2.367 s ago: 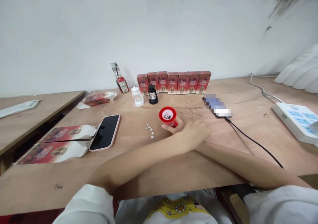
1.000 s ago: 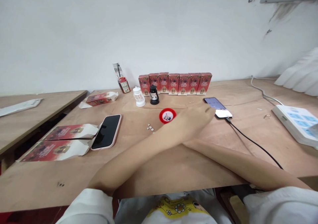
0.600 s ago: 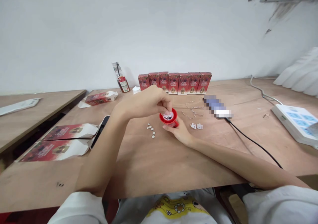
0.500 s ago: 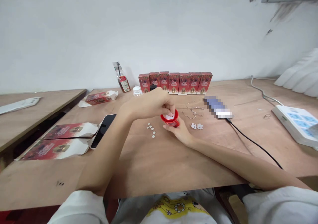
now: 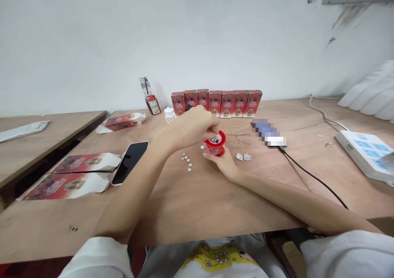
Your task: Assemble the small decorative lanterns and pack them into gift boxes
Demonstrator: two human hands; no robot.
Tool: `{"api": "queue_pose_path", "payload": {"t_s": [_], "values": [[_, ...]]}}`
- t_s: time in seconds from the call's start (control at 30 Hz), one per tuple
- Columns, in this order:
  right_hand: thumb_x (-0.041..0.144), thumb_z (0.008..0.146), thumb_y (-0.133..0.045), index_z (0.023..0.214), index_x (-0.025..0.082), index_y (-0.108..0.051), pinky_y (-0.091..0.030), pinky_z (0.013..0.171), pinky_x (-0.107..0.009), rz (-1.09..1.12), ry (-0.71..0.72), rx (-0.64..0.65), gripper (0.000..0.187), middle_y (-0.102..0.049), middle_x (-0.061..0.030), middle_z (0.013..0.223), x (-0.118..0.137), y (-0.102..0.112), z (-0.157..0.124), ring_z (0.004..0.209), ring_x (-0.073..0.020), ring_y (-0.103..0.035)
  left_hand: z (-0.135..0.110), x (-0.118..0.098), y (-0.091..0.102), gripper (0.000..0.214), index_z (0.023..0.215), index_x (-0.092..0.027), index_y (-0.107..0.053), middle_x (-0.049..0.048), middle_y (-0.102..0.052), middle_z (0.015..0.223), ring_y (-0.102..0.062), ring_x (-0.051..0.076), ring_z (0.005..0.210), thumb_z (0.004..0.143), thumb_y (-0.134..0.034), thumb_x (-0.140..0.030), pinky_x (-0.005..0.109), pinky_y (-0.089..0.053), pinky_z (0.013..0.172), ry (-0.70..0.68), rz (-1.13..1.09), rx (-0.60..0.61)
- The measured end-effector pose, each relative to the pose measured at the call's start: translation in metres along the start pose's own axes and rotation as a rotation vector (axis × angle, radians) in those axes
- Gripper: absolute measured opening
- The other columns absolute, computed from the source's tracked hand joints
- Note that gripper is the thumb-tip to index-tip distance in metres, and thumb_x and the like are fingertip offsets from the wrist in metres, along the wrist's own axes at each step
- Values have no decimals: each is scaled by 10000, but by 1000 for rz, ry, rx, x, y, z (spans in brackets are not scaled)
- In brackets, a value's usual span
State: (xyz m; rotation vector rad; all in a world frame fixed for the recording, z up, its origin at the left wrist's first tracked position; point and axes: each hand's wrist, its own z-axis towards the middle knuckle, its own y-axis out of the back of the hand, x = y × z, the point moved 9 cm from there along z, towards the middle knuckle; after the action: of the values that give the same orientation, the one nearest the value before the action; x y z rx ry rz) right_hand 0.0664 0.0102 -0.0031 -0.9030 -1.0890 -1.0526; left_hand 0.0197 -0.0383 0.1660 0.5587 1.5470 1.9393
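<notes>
Held near the middle of the table is a small red-rimmed piece (image 5: pixel 214 147) with a clear body, like a lantern's base. My right hand (image 5: pixel 226 163) wraps round its lower side. From above, my left hand (image 5: pixel 203 122) reaches to its rim, fingers pinched together; what they hold, if anything, is hidden. Inside the rim sits a white insert (image 5: pixel 214 139) with dark parts. Left of my hands lie several button cells (image 5: pixel 186 157). Two white plastic pieces (image 5: pixel 243 157) lie to the right, beside thin wire hooks (image 5: pixel 238 138).
Several red boxes (image 5: pixel 227 104) stand along the wall, with a white lantern (image 5: pixel 169 114) and a bottle (image 5: pixel 153 103) at their left. Opened boxes (image 5: pixel 70 183) and a phone (image 5: pixel 129 163) lie left. A blurred phone (image 5: pixel 267 132) with cable and a power strip (image 5: pixel 366 152) lie right.
The red-rimmed piece has tilted, so its clear side shows. My left hand has shifted slightly right along with it, and a small white piece on the table has come into view.
</notes>
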Motion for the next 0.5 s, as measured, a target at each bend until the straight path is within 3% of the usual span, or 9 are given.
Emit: {"api": "queue_pose_path", "payload": {"t_s": [0.23,0.5], "values": [[317,615,-731,957,225,-567,-437,918,-392,1,-22,-5,390,-654,-40,1064,0,-1,0,1013,-222,-589,0,-4,8,71,755,-154,-495,-25,-570,663,-466,80,537,814,-474,-120,213,-270,520,-33,2,-123],[329,624,-734,1080,228,-564,-435,930,-406,-16,-4,1,496,-651,-52,1090,-4,0,1,1032,-226,-584,-1,-2,12,118,719,-147,-560,1,-617,719,-555,109,665,797,-484,-101,218,-359,606,-88,-33,-138]]}}
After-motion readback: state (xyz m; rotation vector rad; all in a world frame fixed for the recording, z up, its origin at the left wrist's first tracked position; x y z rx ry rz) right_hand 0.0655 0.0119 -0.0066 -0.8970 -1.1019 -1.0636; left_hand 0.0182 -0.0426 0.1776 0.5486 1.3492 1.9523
